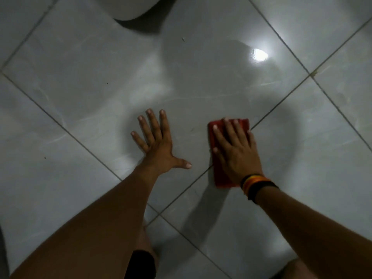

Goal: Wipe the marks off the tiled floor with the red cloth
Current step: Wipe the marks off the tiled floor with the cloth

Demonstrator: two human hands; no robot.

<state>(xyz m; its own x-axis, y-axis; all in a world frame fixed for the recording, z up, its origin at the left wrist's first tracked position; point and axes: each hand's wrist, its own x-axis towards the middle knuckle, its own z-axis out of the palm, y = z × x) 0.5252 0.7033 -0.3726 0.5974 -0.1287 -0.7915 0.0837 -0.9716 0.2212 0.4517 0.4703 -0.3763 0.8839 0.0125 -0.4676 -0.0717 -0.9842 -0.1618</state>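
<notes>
A folded red cloth [211, 132] lies flat on the glossy pale tiled floor [100, 67], across a dark grout line. My right hand [236, 152] presses flat on top of it, fingers spread, and hides most of it. To the left of the cloth my left hand [158, 143] rests palm down on the tile, fingers apart and holding nothing. A faint small mark [192, 129] shows on the tile between the two hands. Another small speck [183, 39] lies farther away, near the top.
A white rounded fixture base [128, 7] stands at the top edge, casting a shadow. A lamp's bright reflection [259, 54] glares on the tile at upper right. A yellowish stain [314, 73] sits at a grout crossing on the right. My knees show at the bottom edge.
</notes>
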